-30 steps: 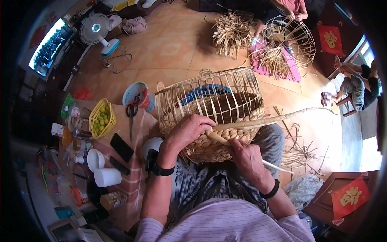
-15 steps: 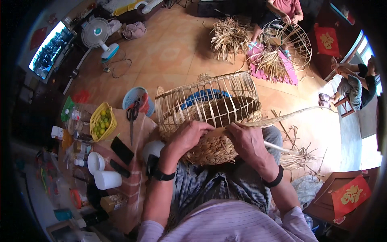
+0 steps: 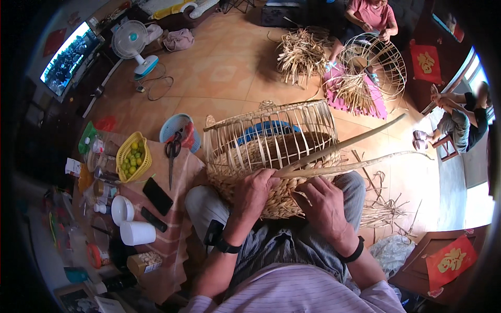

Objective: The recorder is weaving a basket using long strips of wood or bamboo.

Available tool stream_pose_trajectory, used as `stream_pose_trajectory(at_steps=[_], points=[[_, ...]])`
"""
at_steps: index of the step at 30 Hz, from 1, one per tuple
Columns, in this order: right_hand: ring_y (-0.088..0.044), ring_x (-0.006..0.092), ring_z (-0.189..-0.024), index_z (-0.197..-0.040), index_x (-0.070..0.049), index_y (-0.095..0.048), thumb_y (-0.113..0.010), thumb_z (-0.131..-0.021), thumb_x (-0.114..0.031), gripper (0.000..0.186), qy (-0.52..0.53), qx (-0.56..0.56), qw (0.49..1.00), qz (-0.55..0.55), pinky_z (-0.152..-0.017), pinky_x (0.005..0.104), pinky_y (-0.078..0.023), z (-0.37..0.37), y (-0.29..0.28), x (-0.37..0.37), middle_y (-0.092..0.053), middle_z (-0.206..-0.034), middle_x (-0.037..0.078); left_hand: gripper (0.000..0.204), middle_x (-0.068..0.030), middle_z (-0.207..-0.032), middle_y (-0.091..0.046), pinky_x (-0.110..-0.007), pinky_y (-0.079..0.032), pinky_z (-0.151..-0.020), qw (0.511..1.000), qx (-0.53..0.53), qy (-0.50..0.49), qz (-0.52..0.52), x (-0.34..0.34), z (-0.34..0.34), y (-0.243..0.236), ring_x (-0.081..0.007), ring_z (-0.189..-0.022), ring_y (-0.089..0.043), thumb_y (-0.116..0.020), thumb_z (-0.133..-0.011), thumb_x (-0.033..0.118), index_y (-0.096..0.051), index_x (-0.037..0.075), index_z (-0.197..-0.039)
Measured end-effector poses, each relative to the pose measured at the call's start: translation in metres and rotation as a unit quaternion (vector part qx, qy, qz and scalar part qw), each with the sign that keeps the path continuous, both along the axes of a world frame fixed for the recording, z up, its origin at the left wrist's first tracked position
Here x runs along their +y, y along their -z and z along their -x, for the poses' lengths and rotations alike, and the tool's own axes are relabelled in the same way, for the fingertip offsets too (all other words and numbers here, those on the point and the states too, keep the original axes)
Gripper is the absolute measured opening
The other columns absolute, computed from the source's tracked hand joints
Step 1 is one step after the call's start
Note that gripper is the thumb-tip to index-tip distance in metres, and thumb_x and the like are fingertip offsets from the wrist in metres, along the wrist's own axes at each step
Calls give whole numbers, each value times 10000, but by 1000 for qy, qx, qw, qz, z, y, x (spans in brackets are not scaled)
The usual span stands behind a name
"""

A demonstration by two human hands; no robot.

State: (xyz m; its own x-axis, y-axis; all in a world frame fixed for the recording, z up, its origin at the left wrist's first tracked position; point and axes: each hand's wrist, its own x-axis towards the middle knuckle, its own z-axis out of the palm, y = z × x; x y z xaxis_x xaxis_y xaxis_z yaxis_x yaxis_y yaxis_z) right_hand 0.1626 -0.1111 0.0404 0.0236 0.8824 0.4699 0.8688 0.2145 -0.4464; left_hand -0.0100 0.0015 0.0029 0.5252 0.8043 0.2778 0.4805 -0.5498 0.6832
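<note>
A half-woven basket rests on its side across my lap, its bare upright stakes facing away and its braided plant-fibre wall towards me. A blue band shows inside it. My left hand is closed, pinching the near ends of two long dried plant strips at the basket's near side. The strips run out to the right, one slanting up and one lying lower. Just below the lower strip, my right hand is in front of the woven wall, fingers bent and slightly apart, with nothing visible in them.
Left, a table holds scissors, a yellow basket of green fruit, a phone and a white cup. Loose plant scraps lie on the floor at right. Beyond, one person handles another basket frame; another sits far right.
My left hand has shifted right and down, now pinching the strips. My right hand has come off the strip and moved lower. A second strip now slants up to the right.
</note>
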Motion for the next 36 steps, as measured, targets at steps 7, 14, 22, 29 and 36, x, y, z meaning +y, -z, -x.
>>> stream_pose_trajectory(at_steps=[7, 14, 22, 29, 36], points=[[-606, 102, -637, -1085, 25, -646, -706, -1023, -321, 356, -1, 547, 817, 182, -566, 250, -493, -14, -6, 26, -641, -804, 34, 52, -123, -871, -756, -404, -577, -674, 998, -4, -41, -42, 1, -7, 7, -304, -806, -754, -754, -897, 82, -754, 66, -946], [-697, 153, -902, -1182, 30, -631, -683, -1037, -291, 356, -74, 539, 824, 159, -825, 302, -575, -43, -16, 103, -709, -1020, 78, 392, -135, -941, -768, -424, -577, -700, 998, 4, -56, 7, 4, -1, 18, -352, -848, -752, -755, -932, 181, -646, 149, -1307], [-674, 147, -747, -984, 16, -697, -655, -963, -118, 142, -96, 356, 913, 173, -699, 337, -548, -41, 1, 157, -730, -824, 76, 493, -231, -894, -704, -476, -586, -690, 974, 218, -37, -50, -10, -23, 18, -356, -795, -728, -570, -982, 137, -483, -18, -1442], [-703, 318, -691, -867, -33, -696, -659, -932, -129, 121, -40, 18, 998, 53, -612, 444, -521, -24, -6, 160, -673, -718, 185, 332, -195, -861, -720, -423, -560, -641, 970, 228, -45, -75, -11, -34, 19, -324, -755, -728, -528, -960, 104, -623, -21, -1252], [-657, 403, -677, -988, -73, -677, -627, -903, -112, 106, -50, -155, 978, -128, -578, 514, -486, -20, 34, 160, -656, -774, 183, 236, -180, -768, -700, -469, -530, -544, 987, 125, -45, -86, 11, -41, 48, -346, -660, -708, -520, -1027, 160, -631, 7, -1169]])
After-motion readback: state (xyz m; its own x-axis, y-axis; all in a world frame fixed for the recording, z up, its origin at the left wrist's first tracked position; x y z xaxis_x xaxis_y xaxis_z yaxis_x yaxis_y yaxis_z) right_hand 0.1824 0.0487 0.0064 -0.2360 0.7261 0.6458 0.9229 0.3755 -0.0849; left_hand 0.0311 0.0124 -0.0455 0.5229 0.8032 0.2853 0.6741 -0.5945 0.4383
